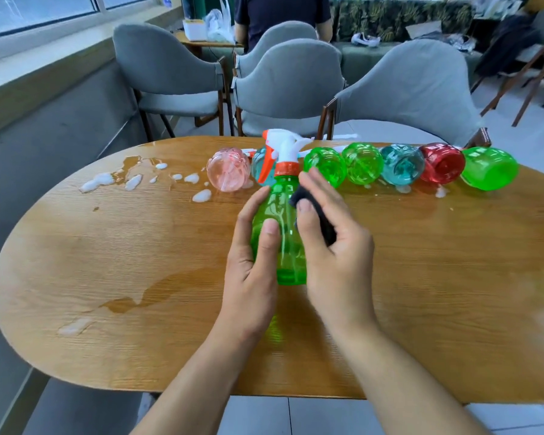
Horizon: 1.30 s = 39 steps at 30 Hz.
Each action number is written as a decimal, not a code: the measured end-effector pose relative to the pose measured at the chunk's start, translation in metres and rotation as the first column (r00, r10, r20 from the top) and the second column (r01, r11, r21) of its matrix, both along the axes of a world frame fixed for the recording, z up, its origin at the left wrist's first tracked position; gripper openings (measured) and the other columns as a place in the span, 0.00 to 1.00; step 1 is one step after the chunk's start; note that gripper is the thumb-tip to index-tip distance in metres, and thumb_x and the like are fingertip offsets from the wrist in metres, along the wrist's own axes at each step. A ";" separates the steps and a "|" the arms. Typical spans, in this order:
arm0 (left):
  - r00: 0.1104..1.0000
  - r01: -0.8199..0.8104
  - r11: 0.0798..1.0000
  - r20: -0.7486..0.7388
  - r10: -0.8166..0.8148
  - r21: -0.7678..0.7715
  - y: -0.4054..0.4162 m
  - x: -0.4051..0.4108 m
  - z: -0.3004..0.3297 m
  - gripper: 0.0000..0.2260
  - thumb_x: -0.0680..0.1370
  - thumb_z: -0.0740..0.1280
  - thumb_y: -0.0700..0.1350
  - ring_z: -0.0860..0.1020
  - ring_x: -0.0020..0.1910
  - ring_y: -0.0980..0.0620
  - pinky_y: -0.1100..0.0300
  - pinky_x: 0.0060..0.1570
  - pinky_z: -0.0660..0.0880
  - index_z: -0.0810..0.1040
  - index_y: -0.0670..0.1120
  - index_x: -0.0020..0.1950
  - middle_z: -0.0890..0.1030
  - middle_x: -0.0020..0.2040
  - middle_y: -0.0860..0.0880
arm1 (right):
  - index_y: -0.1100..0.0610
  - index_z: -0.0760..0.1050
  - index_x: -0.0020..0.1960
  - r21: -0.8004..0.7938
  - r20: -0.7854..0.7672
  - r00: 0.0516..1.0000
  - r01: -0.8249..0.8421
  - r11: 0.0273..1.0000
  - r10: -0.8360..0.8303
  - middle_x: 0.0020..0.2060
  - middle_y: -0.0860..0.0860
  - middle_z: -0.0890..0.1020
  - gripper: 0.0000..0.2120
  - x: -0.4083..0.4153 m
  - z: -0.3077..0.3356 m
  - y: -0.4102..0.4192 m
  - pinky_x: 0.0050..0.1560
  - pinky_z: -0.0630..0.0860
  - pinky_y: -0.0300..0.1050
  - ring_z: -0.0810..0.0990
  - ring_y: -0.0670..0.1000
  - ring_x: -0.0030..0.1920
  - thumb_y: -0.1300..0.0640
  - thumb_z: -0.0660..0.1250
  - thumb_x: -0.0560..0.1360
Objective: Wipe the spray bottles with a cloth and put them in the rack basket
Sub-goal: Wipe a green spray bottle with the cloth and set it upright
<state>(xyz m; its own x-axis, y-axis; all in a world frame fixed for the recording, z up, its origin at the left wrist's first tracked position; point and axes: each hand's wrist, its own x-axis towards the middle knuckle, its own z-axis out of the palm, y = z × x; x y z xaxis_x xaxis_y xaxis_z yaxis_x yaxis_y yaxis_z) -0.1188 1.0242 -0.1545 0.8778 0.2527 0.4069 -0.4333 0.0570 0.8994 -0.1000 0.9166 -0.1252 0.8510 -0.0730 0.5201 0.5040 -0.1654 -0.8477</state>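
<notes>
My left hand (252, 262) is wrapped around the green spray bottle (283, 233), held upright above the surface (139, 262). My right hand (333, 246) pinches a dark cloth (318, 211) against its shoulder. My hands hide much of the bottle. Seven more bottles (361, 163) lie along the far edge.

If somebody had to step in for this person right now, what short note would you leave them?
Left hand grips the green spray bottle upright over the wooden table.
Right hand holds a dark cloth against the bottle's side.
Seven more bottles lie in a row at the far edge: pink, teal, green, green, teal, red, green.
Foam patches and wet streaks are on the table.
No rack basket in view; nothing stored that I can see.
</notes>
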 end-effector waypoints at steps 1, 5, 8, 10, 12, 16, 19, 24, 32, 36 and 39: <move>1.000 -0.021 0.999 -0.018 0.020 -0.026 0.004 0.002 0.001 0.19 0.87 0.61 0.51 0.76 0.74 0.51 0.45 0.75 0.73 0.71 0.51 0.78 0.79 0.73 0.53 | 0.56 0.79 0.72 -0.047 0.032 0.999 0.012 0.999 -0.011 0.74 0.48 0.76 0.16 -0.006 -0.006 0.002 0.76 0.70 0.47 0.72 0.43 0.76 0.58 0.67 0.84; 0.996 -0.072 0.993 -0.062 0.067 -0.091 0.019 0.007 0.005 0.19 0.87 0.60 0.55 0.76 0.74 0.50 0.36 0.75 0.71 0.72 0.54 0.78 0.78 0.74 0.57 | 0.58 0.80 0.69 -0.201 0.210 0.978 0.052 0.978 -0.009 0.75 0.51 0.75 0.16 -0.027 -0.029 0.011 0.76 0.72 0.52 0.70 0.50 0.78 0.60 0.69 0.82; 0.991 -0.102 0.988 -0.094 0.091 -0.112 0.025 0.008 0.009 0.19 0.85 0.61 0.60 0.76 0.75 0.47 0.32 0.73 0.71 0.73 0.60 0.76 0.77 0.75 0.56 | 0.58 0.82 0.67 -0.235 0.284 0.959 0.069 0.970 0.001 0.72 0.51 0.78 0.14 -0.027 -0.035 0.006 0.74 0.74 0.51 0.74 0.50 0.75 0.63 0.70 0.81; 0.990 -0.097 0.986 -0.115 0.081 -0.135 0.027 0.007 0.011 0.18 0.84 0.63 0.65 0.78 0.73 0.44 0.28 0.68 0.74 0.75 0.66 0.73 0.77 0.75 0.54 | 0.56 0.82 0.67 -0.175 0.239 0.971 0.068 0.982 -0.024 0.68 0.49 0.81 0.16 -0.019 -0.027 -0.003 0.72 0.75 0.46 0.78 0.47 0.71 0.65 0.71 0.80; 0.990 -0.080 0.986 -0.124 0.062 -0.143 0.026 0.005 0.015 0.17 0.84 0.61 0.64 0.80 0.69 0.48 0.26 0.61 0.78 0.75 0.68 0.72 0.79 0.71 0.61 | 0.52 0.78 0.68 -0.016 0.122 0.992 0.041 0.999 -0.039 0.65 0.46 0.83 0.19 -0.006 -0.015 -0.014 0.70 0.75 0.47 0.80 0.48 0.68 0.65 0.73 0.79; 0.994 -0.035 0.993 -0.102 0.023 -0.113 0.019 0.001 0.016 0.18 0.85 0.60 0.60 0.80 0.68 0.54 0.30 0.63 0.79 0.75 0.64 0.74 0.79 0.67 0.67 | 0.53 0.79 0.62 0.061 0.158 0.986 0.047 0.997 -0.056 0.62 0.49 0.83 0.15 0.006 0.004 -0.031 0.68 0.77 0.55 0.81 0.54 0.66 0.64 0.75 0.77; 0.995 -0.056 0.995 -0.082 0.049 -0.082 0.017 0.002 0.015 0.18 0.85 0.60 0.60 0.76 0.74 0.53 0.35 0.73 0.73 0.75 0.62 0.74 0.78 0.71 0.62 | 0.58 0.85 0.57 -0.216 0.408 0.913 0.099 0.971 -0.002 0.57 0.54 0.82 0.11 -0.001 0.008 -0.029 0.62 0.78 0.49 0.82 0.53 0.59 0.61 0.78 0.75; 0.999 0.002 1.000 -0.037 -0.002 -0.007 0.017 0.000 0.010 0.19 0.86 0.61 0.58 0.76 0.74 0.50 0.44 0.75 0.73 0.73 0.58 0.77 0.79 0.73 0.53 | 0.56 0.87 0.57 -0.353 0.490 0.869 0.120 0.928 0.073 0.56 0.54 0.82 0.10 0.000 0.002 -0.018 0.62 0.74 0.48 0.79 0.56 0.58 0.57 0.77 0.77; 0.991 0.089 0.996 -0.100 -0.091 -0.029 0.010 -0.005 0.010 0.20 0.82 0.62 0.58 0.82 0.66 0.50 0.53 0.60 0.82 0.75 0.60 0.74 0.82 0.68 0.57 | 0.50 0.85 0.59 -0.029 0.037 0.999 0.011 1.000 -0.010 0.55 0.48 0.82 0.08 0.028 0.003 -0.021 0.60 0.79 0.44 0.82 0.51 0.59 0.54 0.73 0.80; 0.968 0.133 0.971 -0.185 -0.170 -0.198 0.013 -0.006 0.017 0.18 0.83 0.62 0.62 0.82 0.68 0.43 0.35 0.57 0.82 0.76 0.64 0.73 0.81 0.70 0.53 | 0.44 0.85 0.57 0.270 -0.284 0.947 -0.068 0.961 0.147 0.53 0.49 0.87 0.08 0.029 -0.008 -0.020 0.59 0.83 0.61 0.85 0.53 0.58 0.47 0.74 0.78; 0.941 0.191 0.950 -0.228 -0.248 -0.246 0.012 -0.003 0.018 0.19 0.85 0.58 0.56 0.84 0.65 0.42 0.34 0.54 0.83 0.75 0.61 0.76 0.83 0.69 0.51 | 0.45 0.85 0.57 0.403 -0.308 0.936 -0.035 0.914 0.172 0.54 0.49 0.88 0.11 0.022 -0.008 -0.018 0.61 0.82 0.64 0.86 0.54 0.59 0.47 0.74 0.75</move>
<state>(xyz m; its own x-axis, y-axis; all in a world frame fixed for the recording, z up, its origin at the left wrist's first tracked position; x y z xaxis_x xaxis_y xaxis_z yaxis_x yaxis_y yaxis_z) -0.1216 1.0360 -0.1364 0.9878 0.0984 0.1206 -0.1468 0.3306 0.9323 -0.0782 0.8981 -0.1336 0.9815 -0.1109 0.1562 0.1794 0.2462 -0.9525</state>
